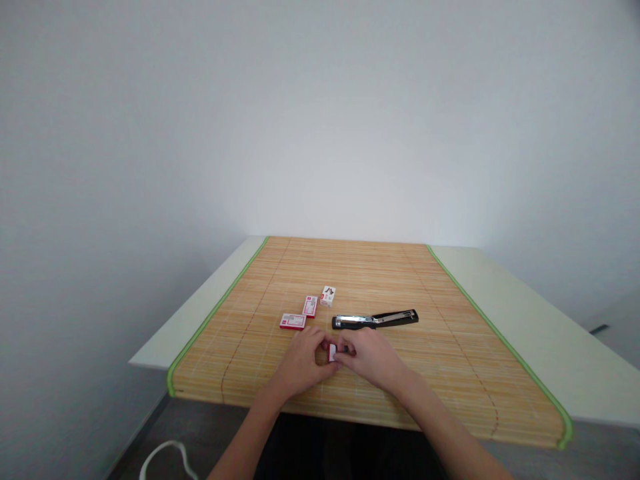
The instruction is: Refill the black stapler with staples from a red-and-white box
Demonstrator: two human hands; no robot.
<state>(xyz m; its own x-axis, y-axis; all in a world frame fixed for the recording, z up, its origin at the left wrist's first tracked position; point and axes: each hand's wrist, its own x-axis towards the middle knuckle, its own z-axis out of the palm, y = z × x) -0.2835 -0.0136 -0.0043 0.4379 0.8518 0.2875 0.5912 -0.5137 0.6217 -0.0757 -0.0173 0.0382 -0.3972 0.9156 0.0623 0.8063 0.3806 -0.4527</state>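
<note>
Near the front of the mat, my left hand [304, 360] is closed around a small red and white staple box [333, 353], gripping it between thumb and fingers. My right hand [367, 353] is pinched at the box's right end, its thumb against the box. A small dark bit [345, 349] shows between the right fingers, too small to name. Just beyond my hands lies a black stapler [375, 320], spread open flat with its silver metal channel facing up.
Two red and white staple boxes [293, 321] [310, 306] and a white box with a printed stapler picture [328, 296] lie beyond my left hand. A bamboo mat [380, 273] with green edging covers the middle of the white table [530, 320]. A wall [340, 133] stands behind.
</note>
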